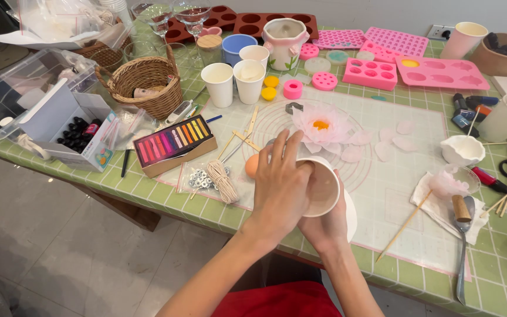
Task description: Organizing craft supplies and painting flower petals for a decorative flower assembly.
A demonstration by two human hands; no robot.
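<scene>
A white paper cup (322, 186) is being held in two hands over the craft mat (394, 194).

The cup is being tipped on its side, its open mouth pointing toward the person and a bit up, its long way running from the person out toward the pink wax flower (322, 125). It is being cupped from below by the right hand (324, 226), which is mostly hidden under it. The left hand (278, 185) is being laid flat on the cup's left side, fingers together and straight. An orange egg-shaped thing (252, 165) is being half hidden behind the left hand.
</scene>
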